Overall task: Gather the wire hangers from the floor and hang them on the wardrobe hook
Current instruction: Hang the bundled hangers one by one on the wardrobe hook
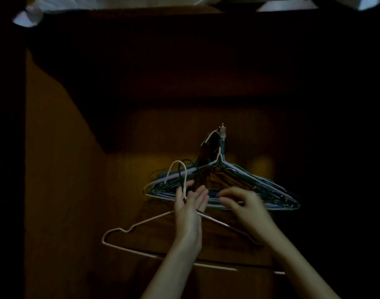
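Note:
A small metal hook sticks out of the dark brown wardrobe panel. A thick bunch of several wire hangers, white, blue and green, hangs from it. My left hand holds a white wire hanger by its neck, between thumb and palm, fingers nearly straight; its curved hook end rises above the hand, and a dark wire runs alongside it. My right hand hovers with curled fingers at the bottom bars of the hanging bunch; whether it touches them is unclear.
The scene is very dim. Deep shadow covers the upper wardrobe and both sides. A pale ceiling strip shows along the top edge.

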### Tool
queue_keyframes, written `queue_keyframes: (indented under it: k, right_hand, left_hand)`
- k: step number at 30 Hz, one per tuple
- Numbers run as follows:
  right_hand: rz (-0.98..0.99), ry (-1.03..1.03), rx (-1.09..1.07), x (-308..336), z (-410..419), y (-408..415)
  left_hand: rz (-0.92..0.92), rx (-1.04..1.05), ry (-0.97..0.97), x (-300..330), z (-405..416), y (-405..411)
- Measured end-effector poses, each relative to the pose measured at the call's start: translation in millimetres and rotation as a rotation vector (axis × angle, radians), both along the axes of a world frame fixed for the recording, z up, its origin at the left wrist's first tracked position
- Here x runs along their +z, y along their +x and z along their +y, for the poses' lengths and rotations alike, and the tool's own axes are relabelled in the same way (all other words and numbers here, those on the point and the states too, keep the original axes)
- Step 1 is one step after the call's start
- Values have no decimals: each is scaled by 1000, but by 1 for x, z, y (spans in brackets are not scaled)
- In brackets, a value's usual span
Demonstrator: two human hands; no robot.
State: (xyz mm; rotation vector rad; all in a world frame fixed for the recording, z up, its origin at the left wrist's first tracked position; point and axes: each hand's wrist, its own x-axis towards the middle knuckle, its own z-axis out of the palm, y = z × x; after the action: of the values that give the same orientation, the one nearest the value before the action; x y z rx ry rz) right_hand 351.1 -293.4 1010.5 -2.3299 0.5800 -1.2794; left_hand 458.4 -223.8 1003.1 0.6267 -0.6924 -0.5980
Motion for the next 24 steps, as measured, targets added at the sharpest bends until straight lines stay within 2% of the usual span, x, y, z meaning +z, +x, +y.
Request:
queue_keyframes:
  k: [3, 7, 14, 19, 24]
  right_hand:
    - [167, 60, 25, -20, 9, 8]
    - [206, 138, 16, -24, 13, 8]
    - [98, 171, -17, -25, 17, -2]
    - [-39, 152, -48, -23, 11, -18]
    - [5, 152, -10, -29, 3, -29]
  left_hand:
    - [19, -3, 27, -7, 0, -6]
    - [3, -12, 44, -13, 4, -9]
    - [-121, -55, 94, -20, 13, -8]
    - [-33, -51, 77, -27, 26, -8]
    - [-31, -69, 77, -29, 36, -16]
